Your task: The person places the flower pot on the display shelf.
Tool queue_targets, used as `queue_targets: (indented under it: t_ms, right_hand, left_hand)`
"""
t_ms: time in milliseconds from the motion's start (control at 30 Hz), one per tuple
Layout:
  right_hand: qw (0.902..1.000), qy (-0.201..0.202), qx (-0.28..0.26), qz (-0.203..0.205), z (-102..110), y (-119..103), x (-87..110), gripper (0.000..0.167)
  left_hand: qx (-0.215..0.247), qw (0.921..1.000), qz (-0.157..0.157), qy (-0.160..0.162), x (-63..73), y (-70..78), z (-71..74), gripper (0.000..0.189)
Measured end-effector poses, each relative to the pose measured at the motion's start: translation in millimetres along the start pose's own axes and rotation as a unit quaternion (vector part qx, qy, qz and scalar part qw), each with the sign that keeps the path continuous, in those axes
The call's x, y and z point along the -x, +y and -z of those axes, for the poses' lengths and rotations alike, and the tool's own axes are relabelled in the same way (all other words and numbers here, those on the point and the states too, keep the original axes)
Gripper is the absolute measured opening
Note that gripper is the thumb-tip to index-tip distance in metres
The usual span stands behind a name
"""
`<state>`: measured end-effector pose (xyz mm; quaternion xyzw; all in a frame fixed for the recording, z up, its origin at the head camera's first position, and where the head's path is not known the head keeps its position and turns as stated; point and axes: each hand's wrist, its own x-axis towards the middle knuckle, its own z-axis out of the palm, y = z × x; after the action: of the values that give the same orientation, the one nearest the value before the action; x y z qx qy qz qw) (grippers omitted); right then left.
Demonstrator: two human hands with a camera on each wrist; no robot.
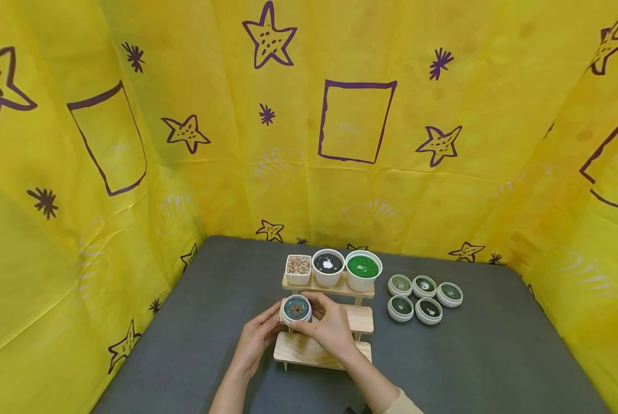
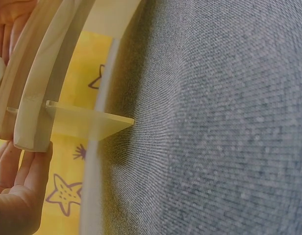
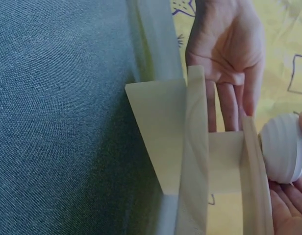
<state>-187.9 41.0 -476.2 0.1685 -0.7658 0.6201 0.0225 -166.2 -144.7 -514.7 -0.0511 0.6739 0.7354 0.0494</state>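
Blue-filled pot (image 1: 296, 309): in the head view, it was at the left end of the middle shelf (image 1: 359, 318) of the wooden stand (image 1: 314, 352).
Right hand (image 1: 330, 326): its grip was closed around this pot, between thumb and fingers.
Left hand (image 1: 258, 338): it was just beside the pot.
Shelf ends (image 2: 31, 137): in the left wrist view, the left grip was relaxed, its fingers (image 2: 39, 169) nearly straight beside them.
Pot wall (image 3: 282, 147): in the right wrist view, it was ribbed and near the shelf.
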Motion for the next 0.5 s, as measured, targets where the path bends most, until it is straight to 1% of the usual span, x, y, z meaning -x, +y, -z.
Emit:
queue_targets:
  t_ms: [167,333,500]
  right_hand:
    - [0.9996,0.018,0.019,0.009,-4.7,2.2,0.0,0.056]
    - [0.9984,0.042,0.031,0.019,-8.7,-0.2,0.4,0.058]
    - [0.9959,0.066,0.048,0.038,-12.6,-0.6,1.0,0.058]
  left_hand:
    - [-0.003,1.0,-0.003,-0.002,0.0,-0.3,0.3,0.054]
    - [-0.001,1.0,-0.002,0.002,0.4,-0.1,0.3,0.054]
    - [-0.001,1.0,-0.005,0.004,1.0,0.5,-1.1,0.054]
